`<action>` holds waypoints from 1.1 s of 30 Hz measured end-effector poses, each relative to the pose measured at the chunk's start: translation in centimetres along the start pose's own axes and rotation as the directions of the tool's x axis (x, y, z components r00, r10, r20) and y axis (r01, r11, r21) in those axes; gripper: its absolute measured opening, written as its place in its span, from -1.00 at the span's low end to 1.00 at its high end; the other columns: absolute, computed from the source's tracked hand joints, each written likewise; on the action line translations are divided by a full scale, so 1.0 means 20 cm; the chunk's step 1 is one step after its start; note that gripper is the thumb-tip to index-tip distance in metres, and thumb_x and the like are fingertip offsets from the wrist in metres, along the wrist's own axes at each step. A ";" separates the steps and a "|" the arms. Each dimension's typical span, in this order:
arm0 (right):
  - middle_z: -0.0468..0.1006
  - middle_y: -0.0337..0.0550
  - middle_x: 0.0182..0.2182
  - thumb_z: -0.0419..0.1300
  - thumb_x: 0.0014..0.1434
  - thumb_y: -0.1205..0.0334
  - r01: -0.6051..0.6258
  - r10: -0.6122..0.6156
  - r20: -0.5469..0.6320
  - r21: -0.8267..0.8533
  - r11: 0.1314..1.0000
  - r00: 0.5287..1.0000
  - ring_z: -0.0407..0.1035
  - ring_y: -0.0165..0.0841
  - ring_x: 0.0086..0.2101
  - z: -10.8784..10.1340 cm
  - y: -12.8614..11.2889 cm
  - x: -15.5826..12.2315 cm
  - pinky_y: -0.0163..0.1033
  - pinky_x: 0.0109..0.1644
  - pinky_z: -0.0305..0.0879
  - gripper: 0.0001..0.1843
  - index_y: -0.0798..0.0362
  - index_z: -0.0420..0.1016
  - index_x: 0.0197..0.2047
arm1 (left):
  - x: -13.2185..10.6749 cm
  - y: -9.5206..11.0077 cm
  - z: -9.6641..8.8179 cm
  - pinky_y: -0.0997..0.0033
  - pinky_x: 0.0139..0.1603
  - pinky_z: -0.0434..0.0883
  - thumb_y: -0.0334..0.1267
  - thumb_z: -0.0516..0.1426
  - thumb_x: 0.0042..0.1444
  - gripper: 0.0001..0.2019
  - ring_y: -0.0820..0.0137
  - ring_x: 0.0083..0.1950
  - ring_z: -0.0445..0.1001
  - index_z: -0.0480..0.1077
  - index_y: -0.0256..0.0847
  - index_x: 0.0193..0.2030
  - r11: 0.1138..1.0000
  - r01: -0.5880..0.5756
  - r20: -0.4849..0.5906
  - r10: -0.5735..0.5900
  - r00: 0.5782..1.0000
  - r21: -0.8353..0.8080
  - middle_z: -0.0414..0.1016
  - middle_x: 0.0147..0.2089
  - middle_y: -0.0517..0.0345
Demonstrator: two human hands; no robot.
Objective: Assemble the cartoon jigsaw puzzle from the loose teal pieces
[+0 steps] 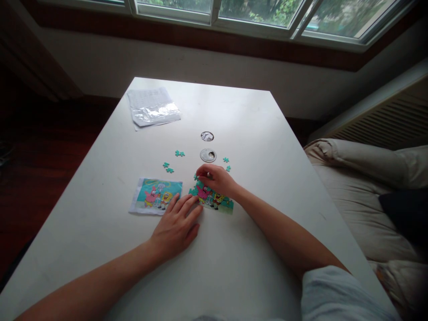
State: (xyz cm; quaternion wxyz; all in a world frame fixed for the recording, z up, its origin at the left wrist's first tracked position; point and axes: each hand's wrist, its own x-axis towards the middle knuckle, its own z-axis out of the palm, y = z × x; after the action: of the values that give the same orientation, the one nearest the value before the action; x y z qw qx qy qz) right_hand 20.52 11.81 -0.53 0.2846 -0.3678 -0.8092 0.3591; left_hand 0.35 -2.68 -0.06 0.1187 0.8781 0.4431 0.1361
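Note:
A partly assembled jigsaw puzzle [218, 202] with pink and yellow cartoon figures lies on the white table. My left hand [175, 227] is laid flat with fingers outstretched, its fingertips at the puzzle's lower left edge and by the picture sheet [143, 203], which shows the same figures. Over the puzzle's top left, my right hand [216, 177] is closed in a pinch on a small teal puzzle piece [196, 177], partly hidden by the fingers. That hand also covers part of the puzzle's upper side.
Loose teal pieces [179, 153] lie beyond the picture sheet, with more pieces [226, 159] past my right hand. Two round table holes [207, 155] are farther back. Papers in a clear plastic sleeve [154, 107] rest at the far left. A beige cushioned seat [354, 191] stands right of the table.

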 end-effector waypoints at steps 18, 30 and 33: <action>0.55 -0.17 -0.29 0.21 0.18 0.43 0.110 -0.108 0.023 -0.219 0.970 0.994 0.33 -0.28 -0.20 0.05 -0.03 0.00 -0.17 0.02 0.21 -0.80 0.00 0.54 -0.16 | 0.00 0.01 0.00 -0.19 0.51 -0.01 -0.22 0.07 0.30 -0.56 0.06 0.45 0.15 0.32 -0.18 0.30 1.000 0.014 0.006 -0.014 1.000 -0.001 0.26 0.39 -0.09; 0.50 -0.12 -0.24 0.22 0.17 0.39 0.142 -0.134 0.048 -0.340 0.930 0.990 0.29 -0.24 -0.17 0.06 -0.01 -0.01 -0.12 0.05 0.21 -0.88 0.00 0.51 -0.23 | 0.00 0.00 0.00 -0.18 0.51 -0.03 -0.21 0.06 0.31 -0.56 0.06 0.45 0.14 0.31 -0.17 0.31 1.000 0.010 -0.004 -0.010 1.000 0.001 0.25 0.41 -0.08; 0.50 -0.12 -0.25 0.22 0.15 0.41 0.149 -0.143 0.042 -0.323 0.935 0.989 0.29 -0.23 -0.17 0.05 0.00 -0.01 -0.12 0.05 0.22 -0.87 0.01 0.51 -0.25 | 0.00 0.00 0.00 -0.18 0.51 -0.02 -0.20 0.07 0.31 -0.56 0.06 0.45 0.15 0.31 -0.16 0.31 1.000 0.010 -0.005 -0.010 1.000 0.000 0.26 0.40 -0.08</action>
State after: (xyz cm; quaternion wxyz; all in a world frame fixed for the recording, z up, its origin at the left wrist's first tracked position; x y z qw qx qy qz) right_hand 19.83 11.26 -1.08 0.2389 -0.3454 -0.8848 0.2019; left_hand 0.43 -2.73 -0.07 0.1185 0.8755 0.4477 0.1376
